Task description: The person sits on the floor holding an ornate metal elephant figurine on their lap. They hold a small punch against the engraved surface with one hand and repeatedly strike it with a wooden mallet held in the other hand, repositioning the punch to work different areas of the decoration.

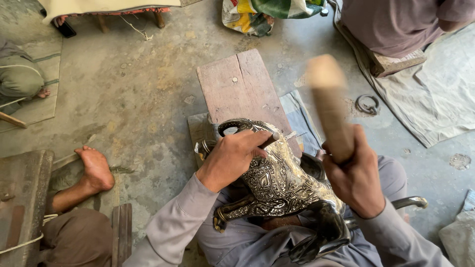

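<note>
On the person's lap, the engraved metal animal figure [277, 183] lies with its long axis running from upper left to lower right. The left hand [232, 158] pins a small chisel [279, 138] against its upper end. The right hand [354, 173], just right, clenches a raised wooden mallet [329, 106].

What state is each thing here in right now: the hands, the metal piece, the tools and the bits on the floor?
Left hand: closed on a small punch, its tip on the figure.
Right hand: gripping the wooden mallet.
Wooden mallet: raised, blurred.
Engraved metal animal figure: lying across the lap, patterned side up.
Wooden board: flat on the floor, bare.
Metal ring: lying loose on the floor.
</note>
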